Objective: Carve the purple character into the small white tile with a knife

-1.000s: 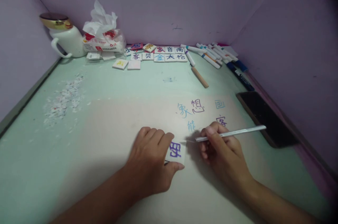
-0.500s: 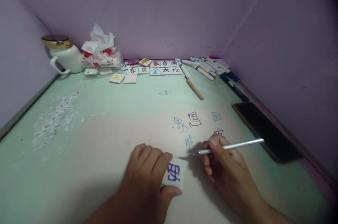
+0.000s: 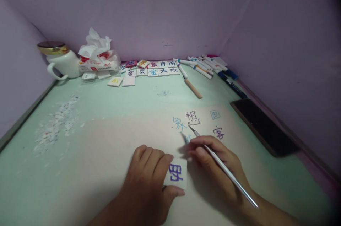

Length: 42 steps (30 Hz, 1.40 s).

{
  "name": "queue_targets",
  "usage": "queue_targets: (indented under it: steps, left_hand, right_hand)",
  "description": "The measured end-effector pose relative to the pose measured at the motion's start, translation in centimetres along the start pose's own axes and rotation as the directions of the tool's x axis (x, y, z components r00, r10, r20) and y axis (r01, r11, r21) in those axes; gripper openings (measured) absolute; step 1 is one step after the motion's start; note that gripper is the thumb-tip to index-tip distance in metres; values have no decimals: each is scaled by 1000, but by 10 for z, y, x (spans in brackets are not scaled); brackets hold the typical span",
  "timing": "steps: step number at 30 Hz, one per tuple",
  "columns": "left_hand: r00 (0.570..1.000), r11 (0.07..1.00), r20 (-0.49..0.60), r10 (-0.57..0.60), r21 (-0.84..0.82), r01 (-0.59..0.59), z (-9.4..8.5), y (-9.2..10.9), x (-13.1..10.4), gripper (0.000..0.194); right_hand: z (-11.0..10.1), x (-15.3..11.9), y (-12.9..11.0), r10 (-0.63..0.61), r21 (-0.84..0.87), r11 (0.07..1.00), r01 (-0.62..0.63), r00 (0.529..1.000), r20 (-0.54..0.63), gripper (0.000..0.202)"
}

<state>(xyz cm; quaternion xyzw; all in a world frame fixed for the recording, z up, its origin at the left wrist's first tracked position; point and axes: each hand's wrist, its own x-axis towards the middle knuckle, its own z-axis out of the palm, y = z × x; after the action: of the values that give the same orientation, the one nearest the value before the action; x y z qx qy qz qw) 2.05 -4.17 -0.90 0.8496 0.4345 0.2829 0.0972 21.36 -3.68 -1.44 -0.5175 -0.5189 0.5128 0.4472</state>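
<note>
Left of the phone [image 3: 266,126], the left hand [image 3: 147,176] pinches a marked white tile [image 3: 176,172] while the right hand [image 3: 227,158] grips a silver tool [image 3: 241,187], its tip now swung away, seemingly pausing work there.

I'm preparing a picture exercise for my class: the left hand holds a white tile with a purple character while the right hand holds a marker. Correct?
Not quite: the head view shows the right hand holding a silver craft knife, not a marker. The left hand does hold the white tile.
</note>
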Motion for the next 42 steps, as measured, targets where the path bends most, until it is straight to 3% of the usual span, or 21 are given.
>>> queue_targets:
  steps: [2,5,7,12,17,28,34,42]
  left_hand:
    - [995,997,-95,37,68,-30,-1,-1,0,37]
    - [969,983,-233,84,176,-43,-1,-4,3,37]
    - [962,977,-258,92,209,-38,-1,-5,5,37]
    - [972,986,-233,-15,155,52,1,-7,4,40]
    - [963,973,-150,-225,-92,213,-3,-14,-2,20]
    - [938,886,25,-347,-320,336,-10,-14,-8,18]
    - [864,752,122,-489,-443,488,-11,-12,-4,21]
    - [709,392,343,-616,-648,654,-10,-2,-1,30]
  right_hand:
    - [1,2,-2,15,44,999,-21,992,128,16]
    - [7,5,-5,80,238,958,-159,947,311,21]
    - [11,6,-5,89,289,937,-196,934,345,23]
    - [21,7,-2,69,320,938,-134,976,206,21]
    - [32,13,-6,58,336,939,-70,997,47,18]
    - [42,17,-2,-49,246,967,71,994,-94,19]
    - [42,12,-4,-76,226,969,98,992,-104,17]
    - [49,4,-4,-103,205,970,130,985,-139,18]
